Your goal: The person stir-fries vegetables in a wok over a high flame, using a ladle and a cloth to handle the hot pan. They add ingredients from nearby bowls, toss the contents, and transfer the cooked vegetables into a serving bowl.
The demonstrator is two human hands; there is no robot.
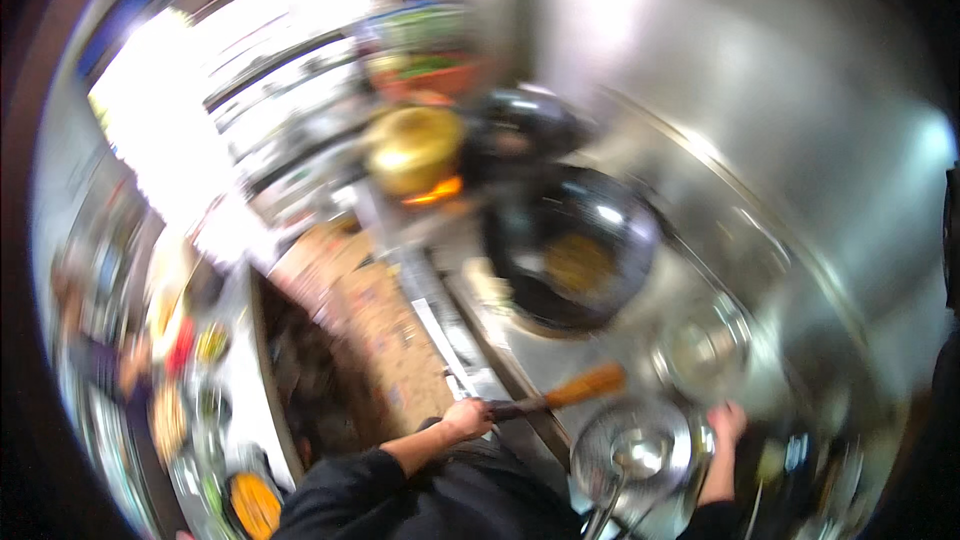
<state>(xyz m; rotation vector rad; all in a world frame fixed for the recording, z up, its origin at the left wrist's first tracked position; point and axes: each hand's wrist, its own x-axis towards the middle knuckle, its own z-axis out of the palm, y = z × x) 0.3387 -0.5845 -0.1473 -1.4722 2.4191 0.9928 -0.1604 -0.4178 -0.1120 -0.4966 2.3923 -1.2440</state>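
My left hand (pixel 468 420) is closed around the near-left end of a dark rod with an orange-brown wooden end (pixel 587 385), which points right toward the stove. What the rod belongs to, I cannot make out. My right hand (pixel 728 422) is just right of a round metal strainer (pixel 590 448); its fingers are smeared by motion. A metal ladle (pixel 640 454) lies over the strainer, its handle slanting down toward me. Ahead, a large black wok (pixel 515 240) holds a yellowish-brown patch of food or liquid (pixel 580 265).
Beyond the wok are another dark wok (pixel 520 120) and a yellow pot (pixel 413 152) above orange flame (pixel 435 192). A round, shiny metal vessel (pixel 705 350) stands on the steel stovetop. At left, a person's hand (pixel 132 365) is beside a counter with several food containers (pixel 255 505).
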